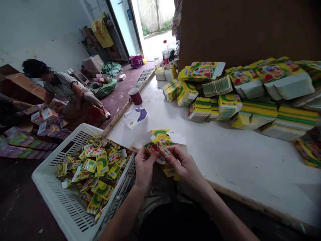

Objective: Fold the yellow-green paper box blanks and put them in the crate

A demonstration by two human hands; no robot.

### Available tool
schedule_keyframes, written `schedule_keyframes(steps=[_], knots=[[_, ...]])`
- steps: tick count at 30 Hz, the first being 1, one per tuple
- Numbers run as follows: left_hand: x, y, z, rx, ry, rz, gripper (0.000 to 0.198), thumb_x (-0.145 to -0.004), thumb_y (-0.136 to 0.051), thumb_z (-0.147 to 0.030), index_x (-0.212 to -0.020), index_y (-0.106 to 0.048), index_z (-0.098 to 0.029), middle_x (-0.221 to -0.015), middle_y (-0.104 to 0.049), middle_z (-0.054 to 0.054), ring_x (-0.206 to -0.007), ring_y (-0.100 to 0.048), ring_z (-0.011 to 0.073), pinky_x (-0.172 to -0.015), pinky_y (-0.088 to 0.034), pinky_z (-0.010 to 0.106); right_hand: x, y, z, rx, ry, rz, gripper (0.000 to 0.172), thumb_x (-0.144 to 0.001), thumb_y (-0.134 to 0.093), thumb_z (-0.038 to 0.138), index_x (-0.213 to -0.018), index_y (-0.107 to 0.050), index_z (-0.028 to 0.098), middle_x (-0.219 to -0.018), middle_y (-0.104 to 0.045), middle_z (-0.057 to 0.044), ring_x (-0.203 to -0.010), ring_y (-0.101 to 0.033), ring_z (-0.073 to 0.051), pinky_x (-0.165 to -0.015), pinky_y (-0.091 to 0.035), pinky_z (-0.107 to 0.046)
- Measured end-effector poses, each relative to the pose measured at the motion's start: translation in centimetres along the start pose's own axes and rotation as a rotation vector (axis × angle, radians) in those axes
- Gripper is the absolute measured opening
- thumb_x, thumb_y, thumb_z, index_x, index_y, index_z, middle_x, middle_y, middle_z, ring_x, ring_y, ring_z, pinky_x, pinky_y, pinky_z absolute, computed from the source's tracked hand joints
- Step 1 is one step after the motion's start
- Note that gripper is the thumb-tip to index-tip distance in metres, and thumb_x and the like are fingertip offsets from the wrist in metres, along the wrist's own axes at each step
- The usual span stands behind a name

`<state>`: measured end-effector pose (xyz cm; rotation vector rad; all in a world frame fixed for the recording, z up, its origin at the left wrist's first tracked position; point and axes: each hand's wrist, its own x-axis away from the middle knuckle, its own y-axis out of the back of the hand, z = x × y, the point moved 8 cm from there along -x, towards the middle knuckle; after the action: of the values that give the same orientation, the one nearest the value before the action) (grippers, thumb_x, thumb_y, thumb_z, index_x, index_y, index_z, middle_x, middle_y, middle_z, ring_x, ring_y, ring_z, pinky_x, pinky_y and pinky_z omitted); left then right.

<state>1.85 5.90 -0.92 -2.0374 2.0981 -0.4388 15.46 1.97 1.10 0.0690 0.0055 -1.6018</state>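
Both of my hands grip one flat yellow-and-green printed carton (160, 147) at the near edge of the white table (225, 160). My left hand (144, 165) pinches its lower left side, fingers closed. My right hand (184, 164) holds its right side, thumb and fingers pressed on the card. The carton's white flaps stick out toward the table. Just left of my hands stands a white slotted crate (50, 182) holding several folded yellow cartons (97, 170).
Stacks of flat yellow cartons (250, 97) pile against a brown board at the table's back right. A maroon mug (135, 96) and a white-and-purple box (135, 117) sit on the table's left part. A person in a striped shirt (66, 88) sits on the floor among pink boxes.
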Motion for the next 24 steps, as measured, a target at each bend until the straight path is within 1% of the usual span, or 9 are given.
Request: schedule_keyframes(steps=[4,7,9,12,14,16,18,21,24], knots=[[-0.6,0.6,-0.5,-0.062,-0.004,0.017,0.029,-0.07,-0.082,-0.03,-0.095,-0.071,-0.019,-0.088,-0.075,0.003,-0.08,-0.069,0.0165,-0.077,-0.054,0.026,-0.2,1.5,0.6,0.2,0.088,-0.093,0.017,-0.094,-0.052,0.026,-0.092,-0.068,0.02,-0.084,-0.073,-0.002,-0.072,-0.064,-0.018,-0.066,-0.049,-0.027],[-0.9,1.0,-3.4,-0.098,-0.135,0.1,0.058,-0.074,-0.076,-0.05,-0.122,-0.061,-0.021,-0.118,-0.069,0.009,-0.108,-0.065,0.0227,-0.094,-0.049,0.03,-0.1,2.4,2.1,0.406,0.213,-0.094,0.019,-0.094,-0.054,0.021,-0.102,-0.071,0.024,-0.097,-0.075,-0.004,-0.085,-0.066,-0.021,-0.077,-0.049,-0.033],[-0.8,0.5,-5.1,-0.21,-0.194,0.21,0.079,-0.068,-0.076,-0.058,-0.133,-0.053,-0.021,-0.135,-0.059,0.013,-0.124,-0.055,0.0273,-0.104,-0.041,0.033,0.3,2.0,3.6,0.607,0.338,-0.028,0.02,-0.093,-0.056,0.019,-0.103,-0.072,0.027,-0.097,-0.075,-0.004,-0.091,-0.065,-0.024,-0.087,-0.045,-0.039],[0.1,-1.3,-4.4,-0.521,-0.085,0.46,0.086,-0.055,-0.09,-0.038,-0.132,-0.055,-0.022,-0.134,-0.059,0.011,-0.124,-0.054,0.0302,-0.105,-0.041,0.034,1.4,0.2,5.3,0.757,0.535,0.128,0.023,-0.091,-0.06,0.018,-0.107,-0.07,0.032,-0.1,-0.074,-0.001,-0.107,-0.06,-0.025,-0.109,-0.029,-0.048],[0.7,-1.9,-3.3,-0.634,-0.038,0.515,0.076,-0.056,-0.089,-0.026,-0.125,-0.059,-0.024,-0.123,-0.066,0.008,-0.113,-0.06,0.0295,-0.097,-0.046,0.034,1.9,0.0,6.0,0.716,0.58,0.079,0.036,-0.089,-0.063,0.021,-0.123,-0.061,0.034,-0.123,-0.066,-0.003,-0.126,-0.049,-0.028,-0.117,-0.016,-0.052],[0.9,-1.9,-2.6,-0.692,-0.065,0.447,0.068,-0.059,-0.086,-0.025,-0.121,-0.06,-0.024,-0.108,-0.071,0.006,-0.098,-0.065,0.0279,-0.087,-0.05,0.033,2.0,1.5,5.9,0.589,0.514,-0.135,0.059,-0.087,-0.066,0.028,-0.141,-0.043,0.032,-0.146,-0.047,-0.009,-0.138,-0.036,-0.031,-0.118,-0.017,-0.054],[1.1,-1.5,-2.2,-0.752,-0.118,0.334,0.073,-0.056,-0.088,-0.026,-0.122,-0.056,-0.025,-0.098,-0.071,0.004,-0.088,-0.066,0.0266,-0.079,-0.051,0.032,1.9,2.9,4.4,0.364,0.345,-0.285,0.072,-0.085,-0.068,0.037,-0.147,-0.032,0.027,-0.152,-0.037,-0.012,-0.14,-0.033,-0.033,-0.114,-0.028,-0.053],[1.7,-1.7,-1.7,-0.717,-0.147,0.279,0.079,-0.053,-0.089,-0.024,-0.123,-0.055,-0.026,-0.106,-0.07,0.006,-0.094,-0.066,0.0275,-0.083,-0.049,0.032,1.1,1.5,0.6,-0.136,0.01,-0.113,0.053,-0.092,-0.055,0.043,-0.139,-0.046,0.022,-0.137,-0.056,-0.013,-0.126,-0.052,-0.031,-0.102,-0.046,-0.047],[2.1,-2.2,-1.8,-0.609,-0.166,0.3,0.069,-0.054,-0.087,-0.019,-0.117,-0.059,-0.026,-0.117,-0.067,0.008,-0.105,-0.064,0.0281,-0.091,-0.046,0.032,0.9,-0.8,-1.2,-0.52,-0.2,0.072,0.042,-0.091,-0.054,0.044,-0.126,-0.06,0.02,-0.121,-0.067,-0.011,-0.114,-0.062,-0.028,-0.101,-0.048,-0.044]])
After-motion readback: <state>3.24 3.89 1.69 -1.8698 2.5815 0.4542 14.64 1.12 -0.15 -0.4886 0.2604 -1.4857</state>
